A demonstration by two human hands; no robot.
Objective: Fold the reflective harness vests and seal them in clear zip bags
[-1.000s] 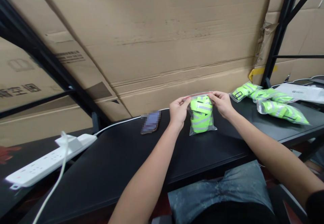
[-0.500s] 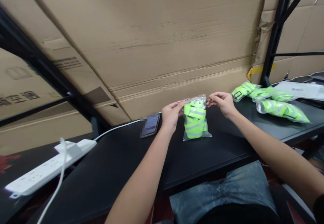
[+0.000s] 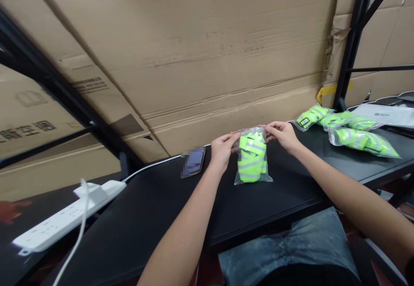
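Note:
A clear zip bag (image 3: 252, 158) stands upright over the black table, packed with folded neon-yellow straps that carry grey reflective stripes. My left hand (image 3: 223, 150) pinches its top left corner between thumb and fingers. At the top right corner, my right hand (image 3: 280, 134) has its thumb and fingers closed on the bag's edge. The red-lined top edge runs between the two hands. Whether the zip is fully pressed together cannot be made out.
Several similar filled bags (image 3: 364, 141) lie at the right, beside a white plastic package (image 3: 388, 114). A phone (image 3: 193, 161) rests left of my left hand. Farther left is a white power strip (image 3: 69, 217) with a cable. Cardboard (image 3: 210, 53) walls off the back of the black table (image 3: 155, 208).
My right hand has moved in and taken hold of the bag's top right corner; before, it was slightly apart from it. The view has shifted slightly.

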